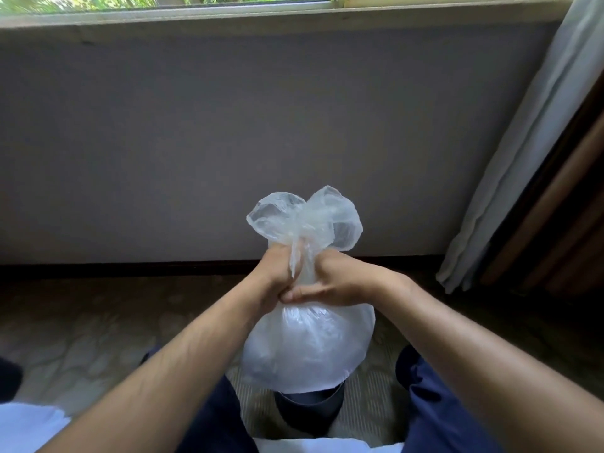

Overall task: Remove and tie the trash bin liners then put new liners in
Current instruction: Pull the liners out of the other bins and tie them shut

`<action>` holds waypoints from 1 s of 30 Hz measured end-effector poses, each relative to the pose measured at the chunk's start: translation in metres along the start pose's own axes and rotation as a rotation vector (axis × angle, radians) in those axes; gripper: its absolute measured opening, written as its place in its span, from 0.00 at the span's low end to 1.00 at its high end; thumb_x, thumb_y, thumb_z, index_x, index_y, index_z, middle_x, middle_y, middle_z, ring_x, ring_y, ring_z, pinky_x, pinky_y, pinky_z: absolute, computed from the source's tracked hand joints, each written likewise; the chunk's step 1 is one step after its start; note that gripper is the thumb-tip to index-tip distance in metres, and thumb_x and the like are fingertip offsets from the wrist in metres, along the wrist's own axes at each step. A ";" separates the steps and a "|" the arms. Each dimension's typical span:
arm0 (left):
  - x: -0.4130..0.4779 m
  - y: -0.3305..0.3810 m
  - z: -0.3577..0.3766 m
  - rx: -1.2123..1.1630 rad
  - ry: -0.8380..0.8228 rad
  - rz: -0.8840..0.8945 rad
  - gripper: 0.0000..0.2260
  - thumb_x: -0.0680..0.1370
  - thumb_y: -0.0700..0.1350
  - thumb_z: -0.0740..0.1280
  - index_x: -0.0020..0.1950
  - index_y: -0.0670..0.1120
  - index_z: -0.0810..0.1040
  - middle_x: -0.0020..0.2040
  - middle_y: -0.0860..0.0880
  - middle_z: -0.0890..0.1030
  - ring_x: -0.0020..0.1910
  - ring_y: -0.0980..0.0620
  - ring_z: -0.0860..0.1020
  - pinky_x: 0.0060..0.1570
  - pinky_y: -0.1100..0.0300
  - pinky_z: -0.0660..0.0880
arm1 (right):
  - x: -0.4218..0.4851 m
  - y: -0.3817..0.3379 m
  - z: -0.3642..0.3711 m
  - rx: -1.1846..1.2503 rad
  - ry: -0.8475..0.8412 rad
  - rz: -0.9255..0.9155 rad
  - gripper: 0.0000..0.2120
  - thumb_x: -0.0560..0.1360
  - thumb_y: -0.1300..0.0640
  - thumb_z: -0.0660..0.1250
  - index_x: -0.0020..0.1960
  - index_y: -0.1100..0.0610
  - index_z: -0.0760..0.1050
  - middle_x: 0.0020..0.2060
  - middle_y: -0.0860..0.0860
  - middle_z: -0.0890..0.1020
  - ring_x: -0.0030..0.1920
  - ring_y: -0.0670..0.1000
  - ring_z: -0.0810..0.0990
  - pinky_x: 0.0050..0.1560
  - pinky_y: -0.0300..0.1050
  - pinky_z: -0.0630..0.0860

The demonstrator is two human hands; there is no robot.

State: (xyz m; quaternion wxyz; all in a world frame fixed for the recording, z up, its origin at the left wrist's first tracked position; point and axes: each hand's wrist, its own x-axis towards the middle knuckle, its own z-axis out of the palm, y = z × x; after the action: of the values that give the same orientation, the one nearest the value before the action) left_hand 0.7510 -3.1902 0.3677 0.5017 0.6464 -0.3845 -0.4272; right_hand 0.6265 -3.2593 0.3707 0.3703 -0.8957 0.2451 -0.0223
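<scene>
- While both hands close round its neck, the liner [310, 348] hangs upright in the air, its full, rounded belly just below them.
- The left hand [277, 276] is curled into a fist on the twisted neck, and a thin strand of plastic runs down beside its knuckles.
- The right hand [330, 282] sits just beside the left and touches it. Its fingers lie across the near side of the neck and wrap it, their tips meeting the left hand.
- Two puffed loops rise straight above the hands, one [271, 214] over the left and one [340, 220] over the right, gathered together where they enter the grip.
- I cannot tell whether a knot is pulled tight there, because the hands cover that spot.
- The liner is clear, whitish plastic, and what it holds shows only as a pale blur.
- The bin [309, 410], dark and round, stands on the floor [81, 338] directly beneath the hands, between knees in dark blue trousers [434, 403].
- The liner's bottom hides the bin's rim, and I cannot tell whether the two touch.
- Beyond the hands is a grey wall [228, 142] with a dark skirting, and a window [163, 3] above it shows greenery.
- Far to the right of the right hand, well apart, hangs a pale curtain [523, 142].
</scene>
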 end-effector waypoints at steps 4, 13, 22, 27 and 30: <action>0.000 -0.010 -0.009 0.157 0.027 0.096 0.12 0.83 0.44 0.58 0.53 0.46 0.81 0.47 0.52 0.85 0.47 0.55 0.82 0.42 0.64 0.78 | 0.002 0.002 0.002 -0.324 0.072 -0.003 0.39 0.62 0.17 0.58 0.53 0.48 0.80 0.46 0.44 0.82 0.51 0.47 0.79 0.57 0.50 0.76; -0.010 -0.013 -0.032 0.219 -0.212 0.114 0.05 0.79 0.43 0.66 0.44 0.52 0.79 0.38 0.58 0.82 0.43 0.59 0.81 0.43 0.66 0.75 | -0.020 0.009 -0.017 -0.324 0.451 -0.561 0.24 0.68 0.67 0.57 0.57 0.52 0.83 0.53 0.45 0.83 0.54 0.49 0.80 0.54 0.49 0.75; -0.020 0.002 -0.014 0.389 -0.440 0.075 0.06 0.81 0.51 0.65 0.57 0.59 0.78 0.52 0.61 0.82 0.53 0.68 0.79 0.53 0.67 0.76 | -0.024 0.009 -0.027 -1.025 0.128 -0.486 0.31 0.75 0.46 0.49 0.76 0.51 0.65 0.58 0.44 0.79 0.68 0.53 0.72 0.75 0.58 0.55; -0.018 -0.007 -0.014 0.349 -0.451 -0.047 0.12 0.76 0.58 0.57 0.40 0.55 0.75 0.43 0.60 0.77 0.45 0.58 0.73 0.56 0.54 0.68 | -0.014 0.020 -0.023 -1.133 0.204 -0.345 0.09 0.65 0.65 0.57 0.32 0.52 0.66 0.23 0.45 0.66 0.29 0.55 0.70 0.50 0.51 0.68; -0.021 -0.009 -0.009 0.559 -0.484 -0.087 0.29 0.72 0.77 0.54 0.57 0.60 0.80 0.58 0.58 0.81 0.62 0.57 0.75 0.68 0.52 0.67 | -0.013 0.012 -0.017 -1.191 0.042 -0.132 0.08 0.67 0.61 0.62 0.32 0.52 0.67 0.24 0.46 0.65 0.26 0.53 0.67 0.45 0.49 0.57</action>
State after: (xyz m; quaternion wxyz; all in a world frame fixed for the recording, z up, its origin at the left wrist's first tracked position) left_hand 0.7527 -3.1663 0.3638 0.1818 0.6544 -0.5660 -0.4673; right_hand 0.6065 -3.2714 0.3771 -0.2024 -0.9619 0.1664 0.0780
